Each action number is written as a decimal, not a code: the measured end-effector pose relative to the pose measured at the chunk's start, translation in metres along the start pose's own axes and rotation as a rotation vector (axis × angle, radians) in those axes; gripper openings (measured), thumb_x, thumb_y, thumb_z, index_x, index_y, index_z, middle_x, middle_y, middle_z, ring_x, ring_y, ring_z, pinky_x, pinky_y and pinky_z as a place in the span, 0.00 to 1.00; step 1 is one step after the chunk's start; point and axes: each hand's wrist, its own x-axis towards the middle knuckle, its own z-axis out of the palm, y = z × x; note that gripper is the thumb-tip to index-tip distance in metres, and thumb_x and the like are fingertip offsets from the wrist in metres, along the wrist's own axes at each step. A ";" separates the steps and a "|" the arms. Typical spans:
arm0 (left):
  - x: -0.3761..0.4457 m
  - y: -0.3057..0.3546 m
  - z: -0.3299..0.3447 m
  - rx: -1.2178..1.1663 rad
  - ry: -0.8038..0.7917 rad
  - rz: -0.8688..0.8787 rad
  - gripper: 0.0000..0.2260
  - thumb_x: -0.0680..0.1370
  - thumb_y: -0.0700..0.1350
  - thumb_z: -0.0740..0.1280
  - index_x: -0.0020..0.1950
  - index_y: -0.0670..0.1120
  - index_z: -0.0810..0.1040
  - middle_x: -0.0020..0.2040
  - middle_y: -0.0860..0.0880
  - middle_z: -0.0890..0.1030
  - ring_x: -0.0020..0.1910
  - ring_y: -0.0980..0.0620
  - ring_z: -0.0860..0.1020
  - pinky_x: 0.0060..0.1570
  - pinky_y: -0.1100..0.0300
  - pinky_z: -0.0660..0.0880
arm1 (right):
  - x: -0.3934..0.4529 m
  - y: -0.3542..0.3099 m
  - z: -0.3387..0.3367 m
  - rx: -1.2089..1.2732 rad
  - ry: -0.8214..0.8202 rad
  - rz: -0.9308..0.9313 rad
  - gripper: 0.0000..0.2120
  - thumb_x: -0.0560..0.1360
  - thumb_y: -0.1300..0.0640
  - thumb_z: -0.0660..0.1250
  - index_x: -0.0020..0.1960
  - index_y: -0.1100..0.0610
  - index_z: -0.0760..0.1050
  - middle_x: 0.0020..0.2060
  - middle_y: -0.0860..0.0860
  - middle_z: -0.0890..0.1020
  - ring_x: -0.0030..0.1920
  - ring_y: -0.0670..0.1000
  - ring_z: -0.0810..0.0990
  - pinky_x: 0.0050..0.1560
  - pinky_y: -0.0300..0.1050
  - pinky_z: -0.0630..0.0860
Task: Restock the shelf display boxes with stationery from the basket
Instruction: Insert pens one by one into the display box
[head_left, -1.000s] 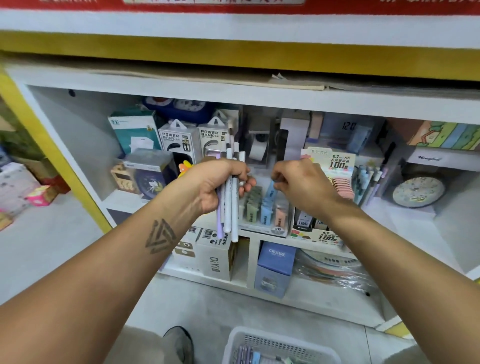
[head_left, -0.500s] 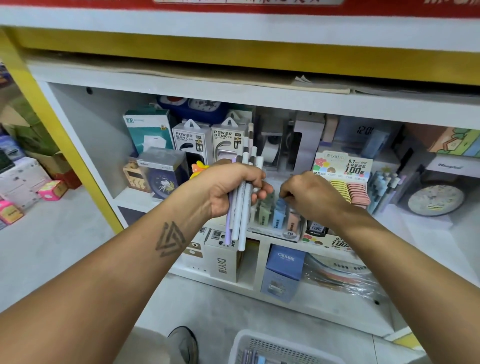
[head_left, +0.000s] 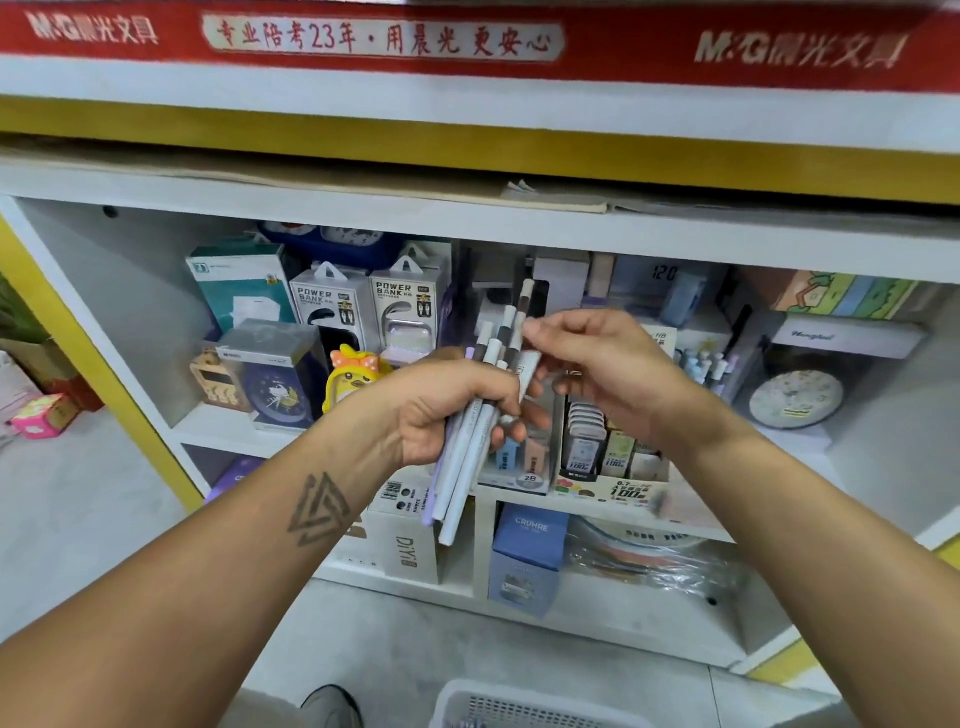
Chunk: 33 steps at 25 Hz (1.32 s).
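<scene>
**Pen bundle held in front of the shelf, right fingers at its top**

We take the bundle of pens (head_left: 478, 431) as our landmark. Our left hand (head_left: 447, 410) is clenched around its middle, so the pens stand nearly upright with a slight lean to the right at the top. Their white and pale lilac barrels stick out below the fist, and their dark, white-tipped ends rise above it. Our right hand (head_left: 608, 364) is just right of the bundle, fingers loosely curled, with thumb and forefinger pinching the upper end of one pen (head_left: 519, 322) that still sits among the others. On the left forearm, below and left of the bundle, is a triangle tattoo (head_left: 317, 509).

Behind the bundle and slightly lower right stands a display box of lead refills (head_left: 613, 457), printed 0.7 and 100, touching a clear tray marked 2B (head_left: 524, 467) on its left. Up and left of the bundle are two Power Bank boxes (head_left: 363, 306), side by side, and a yellow duck toy (head_left: 356, 379) close to our left wrist. Farther left sits a boxed blue clock (head_left: 275, 384). Well to the right of the bundle lies a round clock face (head_left: 795, 400) on the shelf. Directly below the bundle, one shelf down, are a white DIY carton (head_left: 408, 545) and a blue Cruhre box (head_left: 530, 556). The white basket (head_left: 467, 701) shows only its rim at the bottom edge, straight beneath the bundle; we cannot tell what is in it.
</scene>
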 end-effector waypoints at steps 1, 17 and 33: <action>0.001 0.000 0.002 0.003 -0.005 -0.002 0.12 0.73 0.29 0.61 0.51 0.37 0.79 0.46 0.35 0.84 0.33 0.49 0.81 0.26 0.65 0.75 | -0.002 0.000 -0.003 -0.069 -0.015 0.011 0.06 0.73 0.57 0.75 0.48 0.58 0.85 0.39 0.54 0.85 0.36 0.48 0.80 0.34 0.38 0.74; 0.021 0.007 0.030 -0.077 0.188 0.047 0.07 0.73 0.30 0.64 0.47 0.33 0.79 0.39 0.37 0.83 0.27 0.51 0.78 0.27 0.65 0.76 | -0.034 -0.003 -0.048 -1.054 0.060 -0.342 0.17 0.77 0.60 0.71 0.65 0.55 0.79 0.53 0.48 0.78 0.48 0.47 0.78 0.51 0.40 0.77; 0.040 0.002 0.080 -0.039 0.141 0.089 0.07 0.72 0.28 0.64 0.44 0.35 0.80 0.40 0.36 0.83 0.28 0.50 0.77 0.27 0.64 0.76 | -0.079 -0.006 -0.131 -0.757 0.397 -0.113 0.08 0.74 0.56 0.76 0.50 0.48 0.80 0.41 0.51 0.81 0.44 0.53 0.82 0.49 0.49 0.80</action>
